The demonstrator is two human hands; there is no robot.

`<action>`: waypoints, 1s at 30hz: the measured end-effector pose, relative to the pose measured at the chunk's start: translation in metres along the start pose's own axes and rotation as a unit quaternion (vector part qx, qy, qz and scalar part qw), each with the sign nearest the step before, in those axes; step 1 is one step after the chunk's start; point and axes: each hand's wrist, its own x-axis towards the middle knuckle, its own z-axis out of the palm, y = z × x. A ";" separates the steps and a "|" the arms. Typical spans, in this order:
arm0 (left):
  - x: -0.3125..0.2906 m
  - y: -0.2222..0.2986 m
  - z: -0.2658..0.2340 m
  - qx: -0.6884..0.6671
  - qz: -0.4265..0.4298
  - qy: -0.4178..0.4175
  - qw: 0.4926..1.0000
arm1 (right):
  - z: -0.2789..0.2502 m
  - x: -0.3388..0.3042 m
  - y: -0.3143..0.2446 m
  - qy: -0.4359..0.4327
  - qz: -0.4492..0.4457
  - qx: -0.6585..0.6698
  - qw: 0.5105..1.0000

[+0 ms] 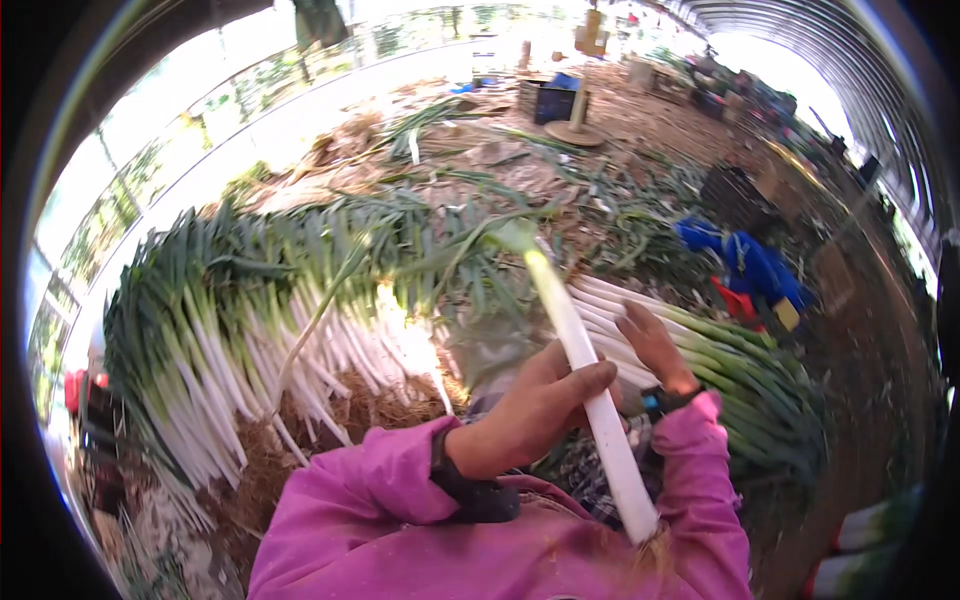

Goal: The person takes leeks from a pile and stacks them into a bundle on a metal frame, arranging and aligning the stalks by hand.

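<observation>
Aslant, leek (pixel 609 432), roots (pixel 652 548) nearer, top farther leftward, left hand (pixel 535 405) pinching it, right hand (pixel 656 348) spread

- The place looks like a farm shed or tunnel greenhouse.
- A long arched roof (pixel 850 45) with close-set ribs curves over the upper right, with a bright opening toward its far end.
- Along the left, a pale side wall (pixel 165 125) lets in strong daylight, with green plants blurred beyond it.
- The floor (pixel 665 115) looks like brown earth, littered with dry scraps and loose green leaves (pixel 640 195).
- Leeks (pixel 205 345) lie in a long, thick row on the left, many with shaggy roots; a second pile (pixel 705 360) lies on the right.
- A black crate (pixel 552 103) and a cardboard box (pixel 591 38) stand farther back.
</observation>
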 end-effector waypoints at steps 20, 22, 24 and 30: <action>0.230 -0.172 -0.094 0.781 0.279 -0.139 0.541 | -0.174 -0.188 0.155 0.396 0.088 0.522 0.750; 0.233 -0.197 -0.116 0.793 0.250 -0.118 0.543 | -0.164 -0.200 0.160 0.354 0.208 0.470 0.781; 0.233 -0.203 -0.141 0.821 0.214 -0.098 0.520 | -0.155 -0.200 0.157 0.304 0.325 0.410 0.796; 0.253 -0.181 -0.160 0.841 0.084 -0.117 0.521 | -0.139 -0.186 0.121 0.355 0.243 -0.370 0.824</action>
